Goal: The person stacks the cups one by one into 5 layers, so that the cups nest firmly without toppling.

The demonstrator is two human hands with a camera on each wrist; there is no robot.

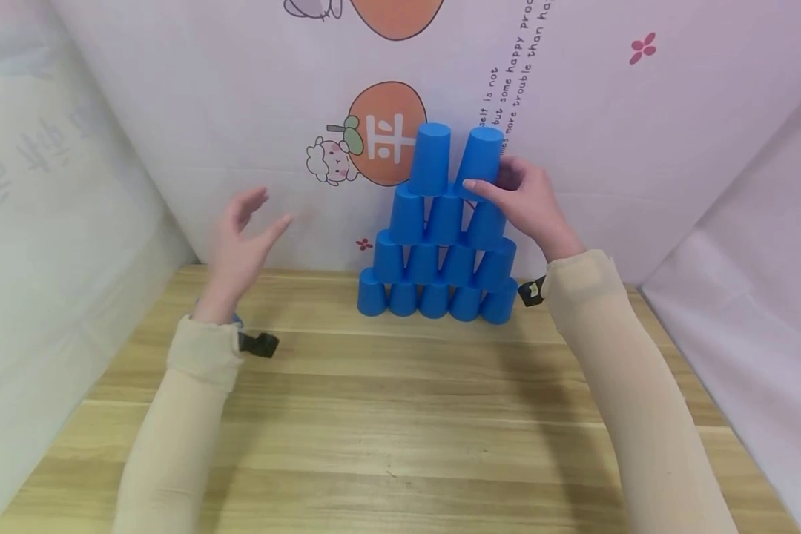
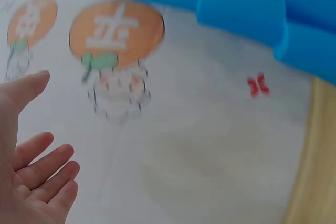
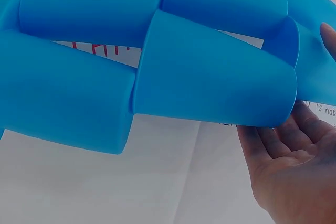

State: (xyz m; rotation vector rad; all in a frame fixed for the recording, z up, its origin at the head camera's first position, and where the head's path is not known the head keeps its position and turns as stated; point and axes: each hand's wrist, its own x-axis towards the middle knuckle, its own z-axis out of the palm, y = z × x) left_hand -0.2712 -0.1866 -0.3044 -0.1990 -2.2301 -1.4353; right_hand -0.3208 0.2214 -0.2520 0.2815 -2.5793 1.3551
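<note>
Upside-down blue cups form a stepped stack, with several in each of the two lowest rows, three in the third and two on top. At the top right, my right hand (image 1: 530, 204) holds a blue cup (image 1: 483, 152) between the thumb in front and the fingers behind it. Beside it stands the other top cup (image 1: 431, 159). The right wrist view has the fingers (image 3: 307, 124) partly hidden behind the cups. Out to the left of the stack, my left hand (image 1: 236, 248) hangs in the air, holding nothing, thumb and fingers spread apart.
The stack's bottom row (image 1: 434, 300) stands on a wooden table (image 1: 387, 430), near its back edge. Close behind rises a white printed cloth (image 1: 240, 96) with orange fruit drawings and lettering. White cloth walls (image 1: 761, 222) flank both sides. Each wrist carries a small black device (image 1: 260, 344).
</note>
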